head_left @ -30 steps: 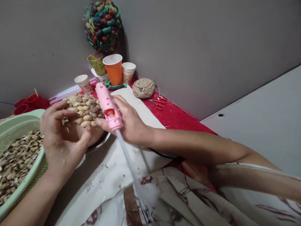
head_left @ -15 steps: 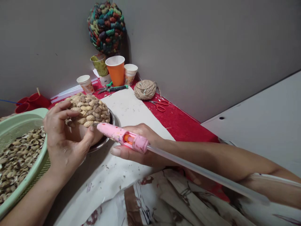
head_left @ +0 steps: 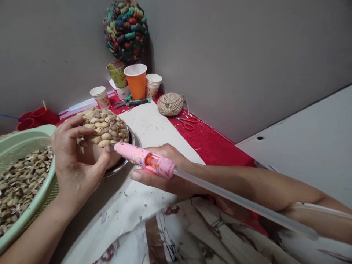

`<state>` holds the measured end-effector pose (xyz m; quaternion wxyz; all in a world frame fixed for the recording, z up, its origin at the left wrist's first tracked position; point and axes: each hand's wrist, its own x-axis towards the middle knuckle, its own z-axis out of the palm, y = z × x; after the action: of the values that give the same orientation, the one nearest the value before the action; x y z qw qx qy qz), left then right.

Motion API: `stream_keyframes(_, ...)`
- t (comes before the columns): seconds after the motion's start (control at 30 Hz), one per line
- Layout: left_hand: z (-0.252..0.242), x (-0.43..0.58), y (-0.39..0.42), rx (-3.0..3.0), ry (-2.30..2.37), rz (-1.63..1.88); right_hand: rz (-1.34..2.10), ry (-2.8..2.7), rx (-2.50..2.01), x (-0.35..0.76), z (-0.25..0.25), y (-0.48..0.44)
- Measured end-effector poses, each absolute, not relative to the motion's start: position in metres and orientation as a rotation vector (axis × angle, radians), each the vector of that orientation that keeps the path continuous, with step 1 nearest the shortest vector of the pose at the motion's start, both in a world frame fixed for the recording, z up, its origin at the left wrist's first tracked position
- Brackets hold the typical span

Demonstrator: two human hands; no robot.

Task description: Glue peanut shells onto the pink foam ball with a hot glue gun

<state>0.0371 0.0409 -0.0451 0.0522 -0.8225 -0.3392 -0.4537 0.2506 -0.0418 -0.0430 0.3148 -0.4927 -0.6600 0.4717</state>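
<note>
Pink glue gun point(head_left: 137, 154), right hand point(head_left: 177, 157) wrapped round it, now points to ten o'clock, not eleven, nozzle point(head_left: 112, 145) at the peanut ball point(head_left: 111, 126) left hand point(head_left: 75, 165) clamps, so probably gluing there.

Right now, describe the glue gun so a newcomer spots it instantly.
Start at the green basket of shells, far left. Just right of it, the left hand holds a peanut-covered form; the right hand points the glue gun at that. It alone is pink, a long translucent stick behind it.
</note>
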Motion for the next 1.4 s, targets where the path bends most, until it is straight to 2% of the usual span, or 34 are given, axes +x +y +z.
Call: stream_keyframes(1.4, -0.0432, 0.0365, 0.0377, -2.525, -1.051, -1.410, 1.176, -1.811, -1.279, 0.2516, -0.0494, -0.0437)
